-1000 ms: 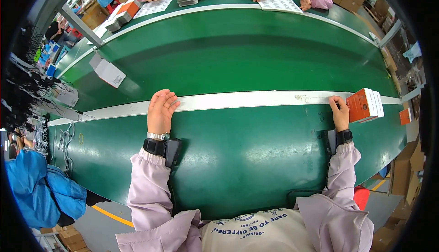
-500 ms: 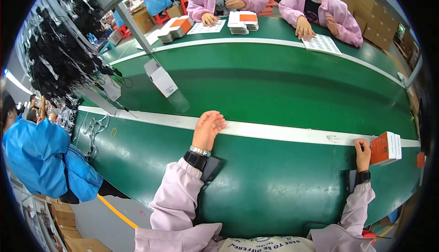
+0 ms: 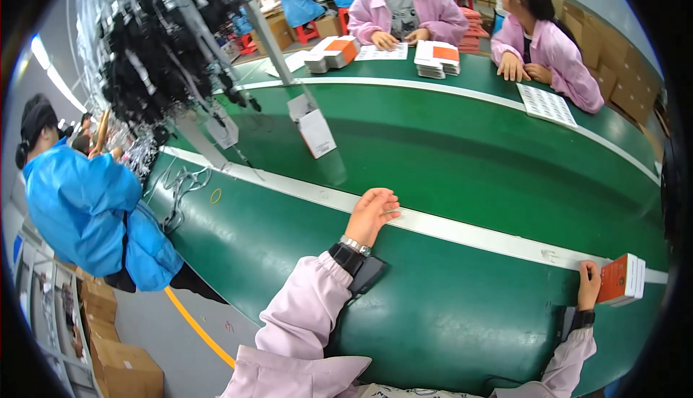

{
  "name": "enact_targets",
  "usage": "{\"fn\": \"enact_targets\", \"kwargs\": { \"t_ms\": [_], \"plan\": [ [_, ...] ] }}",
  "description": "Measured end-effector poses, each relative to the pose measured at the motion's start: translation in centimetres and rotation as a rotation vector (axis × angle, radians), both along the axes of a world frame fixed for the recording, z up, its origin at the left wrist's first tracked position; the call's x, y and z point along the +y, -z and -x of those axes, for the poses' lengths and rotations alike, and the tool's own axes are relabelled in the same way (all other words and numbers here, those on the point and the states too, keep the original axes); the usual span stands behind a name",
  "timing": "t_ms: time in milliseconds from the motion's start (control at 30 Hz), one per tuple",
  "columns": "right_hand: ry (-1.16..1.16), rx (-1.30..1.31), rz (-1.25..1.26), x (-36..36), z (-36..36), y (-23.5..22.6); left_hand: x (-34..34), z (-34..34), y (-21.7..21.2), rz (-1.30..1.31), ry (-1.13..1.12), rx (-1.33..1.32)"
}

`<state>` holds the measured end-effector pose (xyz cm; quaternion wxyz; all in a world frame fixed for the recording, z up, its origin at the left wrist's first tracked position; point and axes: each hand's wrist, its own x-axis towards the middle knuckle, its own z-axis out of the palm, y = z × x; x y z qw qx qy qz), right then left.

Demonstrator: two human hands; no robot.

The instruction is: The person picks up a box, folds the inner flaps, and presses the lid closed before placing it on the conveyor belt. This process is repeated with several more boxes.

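My left hand point(image 3: 372, 212) rests palm down on the white strip point(image 3: 462, 230) at the near edge of the green conveyor belt point(image 3: 462, 160), fingers together, holding nothing. Far to the right, my right hand point(image 3: 589, 284) touches the side of an orange and white box point(image 3: 621, 280) that stands on the same strip. Whether the fingers grip the box or only lean on it, I cannot tell. An open white box point(image 3: 315, 129) stands on the belt further up on the left.
Two people in pink coats sit across the belt with stacks of orange and white boxes point(image 3: 435, 59) and a printed sheet point(image 3: 546, 104). A person in a blue coat point(image 3: 79, 196) stands at the left. Black cables point(image 3: 155, 66) hang from a rack. Cardboard cartons point(image 3: 119, 365) lie on the floor.
The view has swung further left, bringing the person in blue and the hanging cables closer in. My hands stay on the white strip and the orange box stays by my right hand.
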<state>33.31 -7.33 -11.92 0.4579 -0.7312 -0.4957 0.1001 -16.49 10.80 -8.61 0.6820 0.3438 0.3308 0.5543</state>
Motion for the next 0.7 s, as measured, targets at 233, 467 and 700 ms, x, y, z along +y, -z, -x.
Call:
{"fn": "enact_targets", "kwargs": {
  "t_ms": [233,467,700],
  "plan": [
    [-0.009,0.016,-0.003,-0.4,0.3,0.0,1.7,1.8,-0.1,-0.125,-0.213,-0.013],
    [0.019,0.004,0.002,-0.5,0.1,-0.5,7.6,6.5,-0.5,-0.378,-0.799,0.267],
    [0.057,0.000,0.003,-0.4,0.6,-0.9,10.6,8.6,-0.6,-0.374,-0.942,0.747]
  ]
}}
